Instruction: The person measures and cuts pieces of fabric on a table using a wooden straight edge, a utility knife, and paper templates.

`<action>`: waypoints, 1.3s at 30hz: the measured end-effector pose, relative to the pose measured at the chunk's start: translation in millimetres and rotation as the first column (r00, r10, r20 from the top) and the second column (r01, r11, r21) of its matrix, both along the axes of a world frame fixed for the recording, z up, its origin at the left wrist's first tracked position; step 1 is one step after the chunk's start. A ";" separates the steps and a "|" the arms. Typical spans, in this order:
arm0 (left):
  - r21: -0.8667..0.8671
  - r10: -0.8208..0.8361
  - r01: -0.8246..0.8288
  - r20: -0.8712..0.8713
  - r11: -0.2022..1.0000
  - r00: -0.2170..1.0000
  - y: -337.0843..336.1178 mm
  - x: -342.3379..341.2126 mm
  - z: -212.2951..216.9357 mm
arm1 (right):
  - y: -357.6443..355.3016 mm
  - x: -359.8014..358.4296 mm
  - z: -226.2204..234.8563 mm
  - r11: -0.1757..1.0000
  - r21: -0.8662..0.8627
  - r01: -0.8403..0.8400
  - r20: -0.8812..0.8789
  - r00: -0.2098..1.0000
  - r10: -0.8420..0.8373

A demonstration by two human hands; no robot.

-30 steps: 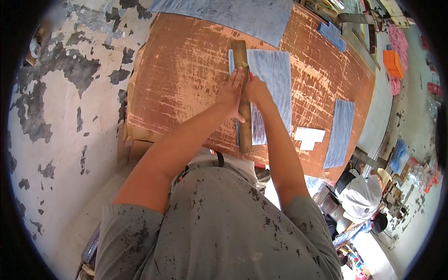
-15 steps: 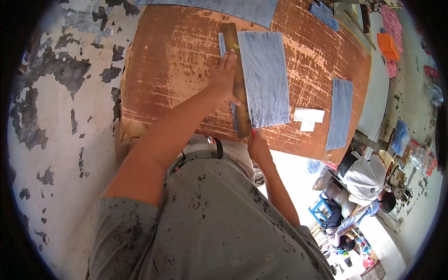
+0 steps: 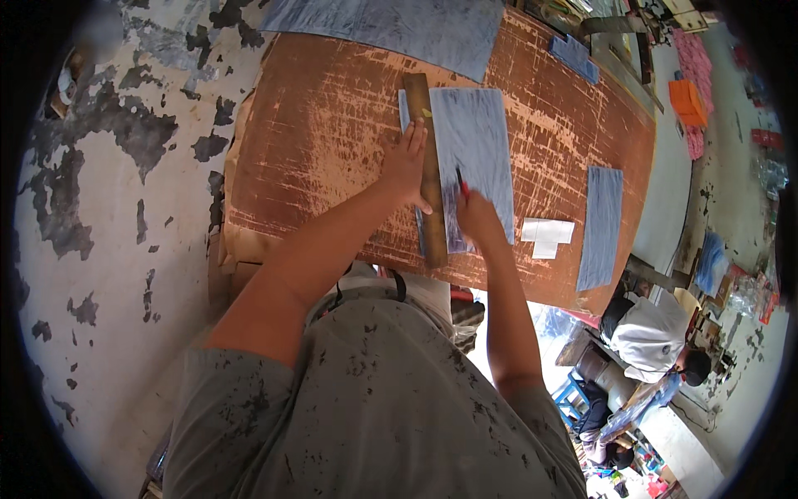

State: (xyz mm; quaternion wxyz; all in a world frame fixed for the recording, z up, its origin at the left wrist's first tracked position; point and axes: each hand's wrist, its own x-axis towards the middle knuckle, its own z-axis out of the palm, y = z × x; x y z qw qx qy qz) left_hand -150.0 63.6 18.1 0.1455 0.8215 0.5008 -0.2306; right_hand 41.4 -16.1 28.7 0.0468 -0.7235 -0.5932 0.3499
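A brown straight bar (image 3: 433,237) lies lengthwise over the left part of a blue-grey streaked sheet (image 3: 475,129) on the worn brown board (image 3: 307,125). A narrow strip of the sheet shows along the bar's left side. My left hand (image 3: 401,173) rests flat on the bar with its fingers stretched out, pressing on it. Closed around a slim red-handled knife (image 3: 464,186), my right hand (image 3: 482,219) is over the lower part of the sheet, right of the bar. The dark tip points away from me. I cannot tell whether it touches the sheet.
A large streaked sheet (image 3: 391,33) lies at the far edge, a narrow one (image 3: 600,224) at the right. White paper pieces (image 3: 547,236) lie between. A small blue piece (image 3: 573,58) sits far right. A peeling wall (image 3: 116,249) stands left. Other people (image 3: 648,333) work at lower right.
My right hand has moved with the knife from the sheet's near edge up and right, over the sheet. My left hand stays on the bar. The whole view has shifted slightly.
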 end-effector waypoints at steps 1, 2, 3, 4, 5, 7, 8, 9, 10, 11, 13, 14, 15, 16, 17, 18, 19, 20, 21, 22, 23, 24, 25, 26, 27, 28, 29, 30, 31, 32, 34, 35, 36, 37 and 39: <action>-0.008 0.002 -0.002 -0.015 1.000 1.000 0.4 -0.4 1.9 | 35.0 -12.8 -4.2 0.999 0.045 0.018 -0.008 1.000 -0.017; -0.004 0.001 -0.001 -0.015 1.000 1.000 1.8 3.6 5.0 | 67.6 -15.2 -19.2 0.996 0.092 0.010 -0.003 1.000 -0.010; -0.010 -0.027 0.026 -0.029 1.000 0.999 3.0 7.5 7.4 | 97.7 -17.4 -34.4 0.990 0.139 0.004 0.001 1.000 -0.004; -0.020 -0.048 0.047 -0.045 0.999 0.998 2.7 8.0 6.9 | 124.5 -25.5 -38.6 0.993 0.110 0.030 -0.042 0.999 -0.025; -0.023 -0.043 0.042 -0.049 0.999 0.998 2.5 7.5 5.6 | 147.2 -33.2 -38.3 0.995 0.080 0.052 -0.083 0.996 -0.046; -0.003 -0.037 0.037 -0.030 0.999 0.999 1.6 2.7 2.2 | 180.5 -47.8 -36.2 0.996 0.046 -0.081 -0.033 0.996 0.082; -0.006 -0.027 0.027 -0.034 1.000 0.999 1.7 0.6 0.8 | 189.7 -53.7 -36.9 0.989 0.028 -0.146 -0.009 0.989 0.147; -0.008 -0.026 0.026 -0.027 1.000 0.999 1.9 -0.3 -0.8 | 198.5 -58.2 -37.4 0.978 0.010 -0.207 0.015 0.978 0.207; -0.010 -0.026 0.026 -0.017 1.000 1.000 2.2 -0.2 0.3 | 203.6 -58.9 -40.4 0.960 0.035 -0.278 0.025 0.960 0.278; -0.014 -0.026 0.025 -0.017 1.000 1.000 3.2 1.1 1.3 | 207.3 -57.9 -43.3 0.949 0.044 -0.312 0.031 0.950 0.311; -0.037 -0.025 0.024 -0.025 0.999 0.999 3.5 5.0 2.8 | 212.0 -55.5 -46.9 0.886 0.011 -0.464 0.100 0.882 0.460; -0.043 -0.029 0.028 -0.023 0.999 0.999 3.5 6.7 2.9 | 208.3 -52.3 -47.8 0.856 -0.018 -0.517 0.129 0.848 0.515; -0.041 -0.032 0.030 -0.035 0.999 0.999 4.9 9.2 2.9 | 204.6 -48.8 -48.8 0.823 -0.046 -0.566 0.155 0.810 0.565; -0.043 -0.008 0.006 -0.059 0.999 0.998 3.6 2.8 0.7 | 191.6 -61.6 -31.4 0.879 -0.073 -0.472 0.072 0.876 0.477; -0.046 -0.005 0.002 -0.059 0.999 0.998 4.2 0.2 1.8 | 177.3 -66.2 -17.5 0.927 -0.109 -0.358 0.004 0.933 0.361; -0.056 0.004 -0.007 -0.054 0.998 0.999 4.9 -1.0 3.7 | 163.1 -65.5 -14.7 0.930 -0.112 -0.351 0.006 0.935 0.354; -0.066 0.011 -0.014 -0.047 0.998 0.999 5.1 0.0 4.9 | 148.9 -62.4 -14.0 0.944 -0.069 -0.321 0.031 0.945 0.324; -0.069 0.000 -0.003 -0.042 0.998 0.999 4.6 1.7 3.9 | 133.5 -57.0 -18.9 0.952 -0.049 -0.301 0.044 0.952 0.304; -0.054 0.007 -0.008 -0.024 0.999 1.000 3.9 3.5 3.0 | 117.1 -51.4 -23.2 0.959 -0.030 -0.283 0.057 0.957 0.284; -0.037 0.009 -0.010 -0.005 0.999 1.000 4.6 4.9 2.2 | 98.9 -44.8 -35.2 0.955 0.033 -0.295 0.101 0.951 0.291; -0.040 0.001 -0.001 -0.005 0.999 1.000 5.2 4.9 3.0 | 85.6 -42.4 -37.2 0.951 0.061 -0.302 0.122 0.948 0.293; -0.035 0.016 -0.016 0.000 0.999 1.000 6.0 4.9 3.6 | 72.3 -39.9 -39.1 0.948 0.090 -0.306 0.143 0.946 0.292; -0.034 0.035 -0.035 0.006 0.999 0.999 3.7 4.8 4.7 | 59.0 -40.9 -33.9 0.991 -0.019 -0.136 0.045 0.990 0.136; -0.040 0.027 -0.027 0.005 0.999 1.000 2.8 4.3 3.5 | 45.4 -41.9 -28.8 0.989 -0.142 0.033 -0.035 0.999 -0.039; -0.030 0.034 -0.033 0.015 0.999 0.999 2.5 4.0 2.0 | 30.4 -40.4 -22.2 0.988 -0.148 0.041 -0.036 0.998 -0.047; -0.019 0.043 -0.042 0.025 0.999 0.999 2.0 2.8 1.4 | 15.8 -38.3 -13.1 0.997 -0.071 -0.043 -0.058 0.998 0.039; -0.021 0.033 -0.033 0.027 0.999 0.999 2.9 3.0 0.0 | 2.6 -32.9 -15.1 0.996 -0.032 -0.079 -0.063 0.995 0.077; -0.029 0.044 -0.043 0.040 0.999 0.998 3.5 1.8 -1.5 | -10.9 -28.1 -17.1 0.994 0.008 -0.113 -0.068 0.991 0.113; -0.039 0.053 -0.051 0.056 0.998 0.997 3.2 3.5 -2.3 | -29.7 -20.9 -35.0 0.998 -0.048 -0.031 -0.067 0.997 0.028; -0.043 0.048 -0.046 0.057 0.998 0.997 3.3 3.7 -3.8 | -43.8 -20.1 -38.5 0.994 -0.104 0.046 -0.065 0.996 -0.053; -0.037 0.042 -0.041 0.041 0.998 0.998 3.3 0.5 -6.1 | -75.4 -17.8 -29.3 0.985 -0.161 0.060 -0.046 0.997 -0.068; -0.041 0.039 -0.037 0.044 0.998 0.998 1.9 0.4 -7.5 | -92.1 -16.6 -20.6 0.973 -0.215 0.082 -0.023 0.996 -0.089; -0.025 0.037 -0.035 0.062 0.999 0.997 0.6 -0.5 -8.6 | -109.9 -13.7 -18.4 0.972 -0.217 0.085 -0.020 0.996 -0.091; -0.003 0.035 -0.035 0.081 0.999 0.996 2.2 -0.4 -8.2 | -126.2 -8.4 -20.5 0.969 -0.233 0.086 -0.013 0.996 -0.092; -0.002 0.032 -0.032 0.079 0.999 0.996 1.9 -1.4 -8.9 | -161.3 -1.0 -23.4 0.964 -0.251 0.088 -0.005 0.996 -0.092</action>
